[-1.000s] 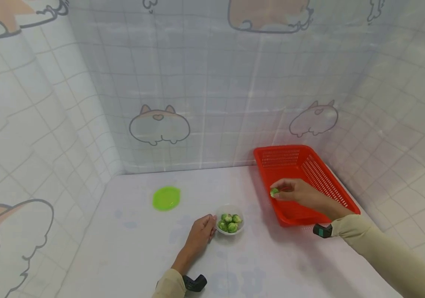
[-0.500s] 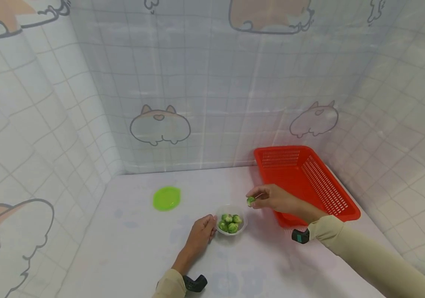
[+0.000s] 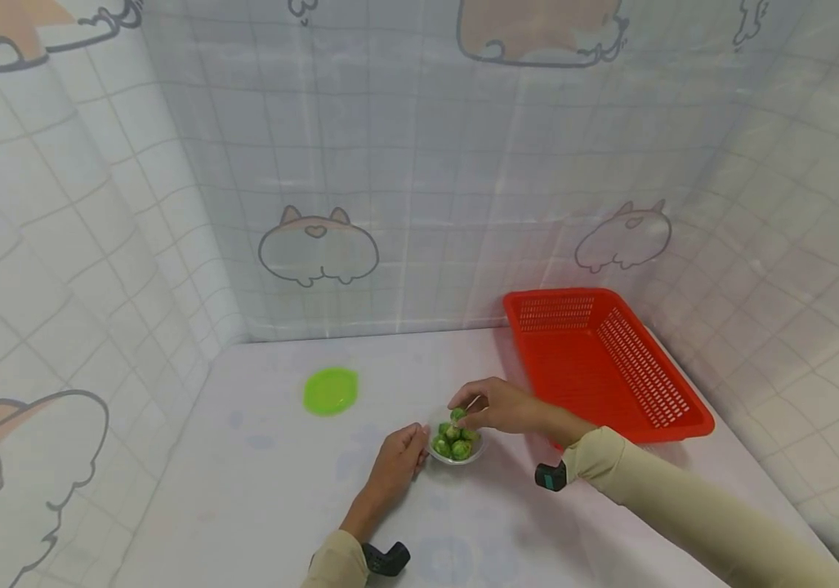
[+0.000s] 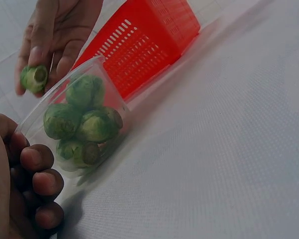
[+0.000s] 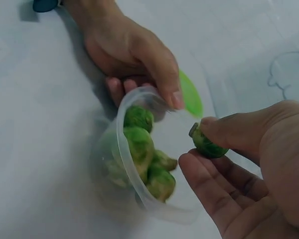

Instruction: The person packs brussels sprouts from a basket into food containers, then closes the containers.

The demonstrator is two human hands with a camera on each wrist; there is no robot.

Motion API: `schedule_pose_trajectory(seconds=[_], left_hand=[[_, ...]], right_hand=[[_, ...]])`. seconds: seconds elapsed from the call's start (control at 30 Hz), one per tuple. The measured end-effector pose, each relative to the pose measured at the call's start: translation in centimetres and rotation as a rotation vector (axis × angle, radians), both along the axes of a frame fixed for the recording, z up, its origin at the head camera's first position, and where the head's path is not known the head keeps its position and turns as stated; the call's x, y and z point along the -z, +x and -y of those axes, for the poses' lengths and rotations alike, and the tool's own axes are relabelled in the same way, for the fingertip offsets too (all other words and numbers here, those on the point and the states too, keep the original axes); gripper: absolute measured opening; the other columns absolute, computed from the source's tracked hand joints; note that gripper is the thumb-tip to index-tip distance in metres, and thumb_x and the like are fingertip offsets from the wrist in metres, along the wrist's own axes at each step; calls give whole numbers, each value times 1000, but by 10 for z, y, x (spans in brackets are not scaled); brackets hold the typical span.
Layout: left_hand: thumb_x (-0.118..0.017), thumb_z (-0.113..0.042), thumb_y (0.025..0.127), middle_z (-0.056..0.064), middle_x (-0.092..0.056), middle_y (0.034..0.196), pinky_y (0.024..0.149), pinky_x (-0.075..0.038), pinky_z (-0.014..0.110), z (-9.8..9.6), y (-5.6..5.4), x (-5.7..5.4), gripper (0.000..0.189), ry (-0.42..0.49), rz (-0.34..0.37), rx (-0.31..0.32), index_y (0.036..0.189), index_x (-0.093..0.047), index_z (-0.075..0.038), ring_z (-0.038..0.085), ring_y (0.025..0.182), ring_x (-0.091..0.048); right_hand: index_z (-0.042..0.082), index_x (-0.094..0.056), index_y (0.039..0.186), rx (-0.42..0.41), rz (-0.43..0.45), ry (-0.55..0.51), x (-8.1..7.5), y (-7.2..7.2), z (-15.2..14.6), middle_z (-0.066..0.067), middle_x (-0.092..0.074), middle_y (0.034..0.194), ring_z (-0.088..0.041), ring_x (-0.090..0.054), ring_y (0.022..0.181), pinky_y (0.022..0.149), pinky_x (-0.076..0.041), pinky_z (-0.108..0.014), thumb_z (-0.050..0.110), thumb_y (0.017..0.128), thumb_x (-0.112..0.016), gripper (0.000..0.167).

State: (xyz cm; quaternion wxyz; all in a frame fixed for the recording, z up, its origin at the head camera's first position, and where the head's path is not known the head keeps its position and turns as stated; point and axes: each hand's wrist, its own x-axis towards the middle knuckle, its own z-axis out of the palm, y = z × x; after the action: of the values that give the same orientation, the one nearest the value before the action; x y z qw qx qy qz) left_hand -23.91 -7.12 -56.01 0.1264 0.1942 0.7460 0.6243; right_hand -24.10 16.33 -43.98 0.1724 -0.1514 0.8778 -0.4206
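Observation:
A small clear plastic tub [image 5: 121, 124] stands on the table with several Brussels sprouts [image 5: 138, 144] inside. My left hand [image 3: 393, 459] grips the tub's left side, the thumb over the rim and the other fingers curled against the outer wall. Just above the tub's opening, my right hand [image 3: 505, 406] pinches one more Brussels sprout [image 5: 209, 145] between thumb and fingertips. In the left wrist view this held sprout [image 4: 35, 78] is beyond the rim, its cut stem end facing the camera.
A red plastic basket [image 3: 573, 367] with slotted walls stands at the back right, near the wall. To the left of the tub, a bright green lid [image 3: 330, 392] lies flat on the white table [image 3: 265, 490]. Sheeting with printed cartoon animals surrounds the table's back and sides.
The right hand has moved left from over the red basket to above the tub, carrying the pinched Brussels sprout. My left hand keeps its hold on the tub.

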Motion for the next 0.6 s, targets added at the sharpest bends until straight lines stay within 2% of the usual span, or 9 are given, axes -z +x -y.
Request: schedule_pose_trajectory(seconds=[0.3, 0.6], left_hand=[[-49, -43, 106, 0, -50, 65, 50, -39, 24, -1, 0, 3, 45, 1, 10, -5, 78, -53, -7, 11, 54, -46], [-46, -45, 107, -3, -51, 65, 50, -39, 25, 1, 0, 0, 45, -12, -3, -5, 79, -54, -11, 10, 55, -47]], right_hand=[[10, -72, 113, 1, 35, 59, 8, -1, 26, 0, -70, 108, -18, -68, 98, 79, -58, -33, 10, 91, -75, 23], [7, -72, 110, -56, -37, 88, 9, -5, 30, -4, -73, 102, -18, -69, 95, 80, -58, -34, 6, 90, -74, 20]])
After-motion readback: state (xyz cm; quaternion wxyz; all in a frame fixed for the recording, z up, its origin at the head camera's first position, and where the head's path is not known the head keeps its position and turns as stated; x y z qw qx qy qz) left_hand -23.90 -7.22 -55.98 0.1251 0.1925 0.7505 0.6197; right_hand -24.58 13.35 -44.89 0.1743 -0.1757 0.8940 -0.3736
